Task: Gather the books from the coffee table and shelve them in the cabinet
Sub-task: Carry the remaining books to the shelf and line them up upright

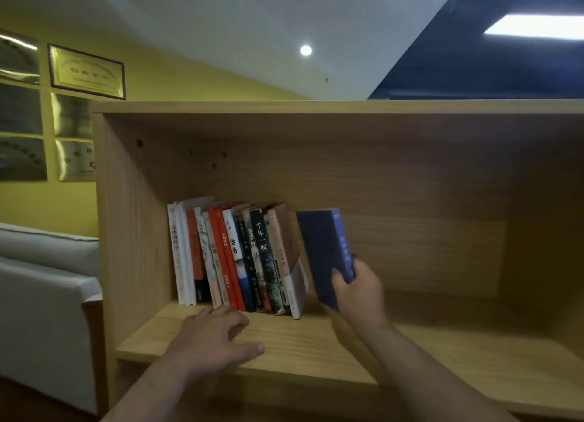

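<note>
The right hand (pixel 357 292) holds a blue book (pixel 325 251) inside the cabinet (pixel 132 232). The thumb lies on the front cover and the fingers are curled around the spine side. The book is tilted, with its top leaning to the left, just beside the last book of the row (pixel 234 257). I cannot tell if its lower corner touches the shelf (pixel 300 342). The row stands at the left part of the shelf and leans a little. The left hand (pixel 215 336) lies flat on the shelf, fingers spread and holding nothing, fingertips at the foot of the red books. A pale sofa (pixel 41 295) stands left of the cabinet, with plaques (pixel 87 72) on the yellow wall above.
</note>
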`<act>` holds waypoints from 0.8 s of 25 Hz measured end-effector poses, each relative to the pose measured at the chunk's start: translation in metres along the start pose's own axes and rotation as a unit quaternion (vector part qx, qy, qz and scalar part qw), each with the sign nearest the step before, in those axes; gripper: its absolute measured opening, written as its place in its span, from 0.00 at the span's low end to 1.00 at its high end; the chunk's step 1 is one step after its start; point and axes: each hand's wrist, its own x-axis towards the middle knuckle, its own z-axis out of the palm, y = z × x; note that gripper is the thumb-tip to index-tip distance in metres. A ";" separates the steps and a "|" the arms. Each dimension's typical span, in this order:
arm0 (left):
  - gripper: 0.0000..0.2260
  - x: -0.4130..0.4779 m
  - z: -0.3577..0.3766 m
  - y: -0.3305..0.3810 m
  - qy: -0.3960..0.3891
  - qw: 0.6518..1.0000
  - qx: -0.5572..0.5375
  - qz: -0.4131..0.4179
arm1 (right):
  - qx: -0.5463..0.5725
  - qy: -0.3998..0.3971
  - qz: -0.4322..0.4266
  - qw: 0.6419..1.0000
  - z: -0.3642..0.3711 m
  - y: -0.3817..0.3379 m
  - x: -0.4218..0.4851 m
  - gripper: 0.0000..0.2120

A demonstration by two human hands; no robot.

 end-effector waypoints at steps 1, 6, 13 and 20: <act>0.51 0.001 0.001 -0.002 0.001 1.000 0.000 0.000 | 0.023 -0.022 0.010 0.999 0.011 0.000 0.000 0.11; 0.41 0.002 0.001 0.000 0.011 1.000 0.002 -0.007 | 0.040 -0.170 0.035 0.984 0.045 0.009 0.013 0.13; 0.37 0.005 0.009 -0.004 0.029 0.999 0.015 -0.005 | 0.017 -0.293 0.072 0.953 0.034 0.022 0.017 0.27; 0.36 0.003 0.009 -0.004 0.033 0.999 0.015 0.001 | 0.021 -0.262 0.083 0.961 0.051 0.016 0.032 0.34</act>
